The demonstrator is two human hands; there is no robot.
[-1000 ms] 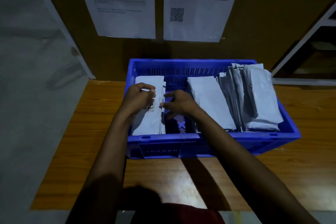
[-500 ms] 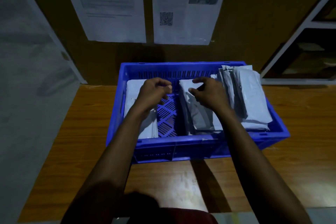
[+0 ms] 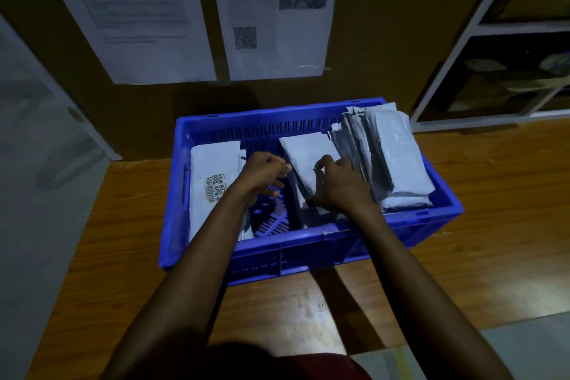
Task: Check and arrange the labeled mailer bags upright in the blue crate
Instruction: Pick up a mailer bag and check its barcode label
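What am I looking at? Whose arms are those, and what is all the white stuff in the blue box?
The picture comes from a camera worn on a person's head, so you see what they see: their own two arms reaching forward. The blue crate sits on a wooden table. The white things are mailer bags. One bag with a barcode label leans at the crate's left end. A bunch of bags stands at the right end, and the crate's slotted floor shows between them. The right hand rests on a bag near the middle; whether it grips it is hard to tell. The left hand is curled over the gap, holding nothing visible. Papers hang on the wall behind.
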